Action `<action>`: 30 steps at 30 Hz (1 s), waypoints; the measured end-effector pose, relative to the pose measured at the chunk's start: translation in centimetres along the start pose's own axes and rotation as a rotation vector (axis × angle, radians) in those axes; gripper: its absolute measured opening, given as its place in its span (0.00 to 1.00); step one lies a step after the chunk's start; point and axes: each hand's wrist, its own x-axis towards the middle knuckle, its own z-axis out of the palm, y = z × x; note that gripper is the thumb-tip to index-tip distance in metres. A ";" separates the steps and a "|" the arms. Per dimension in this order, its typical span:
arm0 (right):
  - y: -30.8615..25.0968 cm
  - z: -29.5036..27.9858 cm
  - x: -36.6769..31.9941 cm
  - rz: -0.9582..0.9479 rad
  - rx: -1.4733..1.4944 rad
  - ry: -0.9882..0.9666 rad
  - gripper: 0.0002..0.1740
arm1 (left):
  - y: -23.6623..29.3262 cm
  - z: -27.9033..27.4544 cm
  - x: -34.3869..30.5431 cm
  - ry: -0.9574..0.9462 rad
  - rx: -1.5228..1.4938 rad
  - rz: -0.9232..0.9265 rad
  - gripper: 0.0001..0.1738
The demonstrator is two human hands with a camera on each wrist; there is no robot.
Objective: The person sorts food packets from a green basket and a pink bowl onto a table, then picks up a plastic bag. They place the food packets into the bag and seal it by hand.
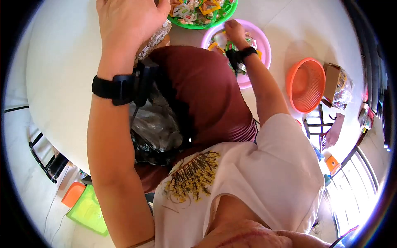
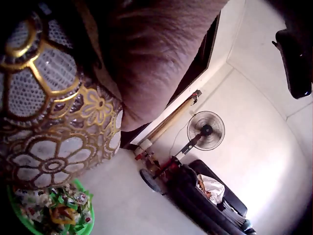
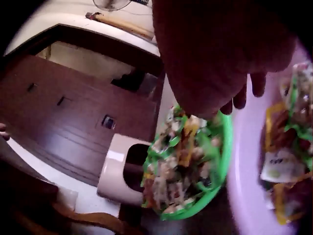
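My left hand (image 1: 128, 20) is at the top of the head view, its fingertips cut off by the frame edge. Right by it is a cover with white flowers and gold outlines (image 2: 54, 161), which fills the left part of the left wrist view and hides that hand's fingers. My right hand (image 1: 235, 33) hangs over the far side of a pink basin (image 1: 265, 49), which holds small wrapped packets (image 3: 283, 166). In the right wrist view its fingers (image 3: 239, 98) hang loosely, with nothing visible in them. A green basin (image 3: 227, 147) full of similar packets stands beside the pink one.
An orange basket (image 1: 306, 84) and a cardboard box (image 1: 334, 82) stand on the floor to the right. A dark plastic bag (image 1: 155, 124) lies by my lap. Farther off are a standing fan (image 2: 206, 129) and a beige stool (image 3: 115, 166).
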 end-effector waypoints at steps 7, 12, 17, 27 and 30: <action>-2.7 15.7 11.7 -0.639 -0.366 -0.186 0.14 | 0.3 0.0 0.0 0.009 -0.028 0.011 0.32; -5.2 20.1 14.2 0.151 -0.014 -0.415 0.17 | -0.6 0.7 -0.1 0.024 -0.005 0.037 0.32; -6.5 18.9 12.4 0.214 0.124 -0.311 0.21 | -0.4 0.6 -0.1 0.023 -0.020 0.026 0.32; -6.0 19.9 13.8 0.103 -0.098 -0.285 0.19 | -0.8 0.8 0.0 -0.010 0.009 0.064 0.32; -4.8 21.6 15.5 -0.045 -0.270 -0.425 0.19 | -0.9 0.8 0.0 -0.030 0.013 0.051 0.31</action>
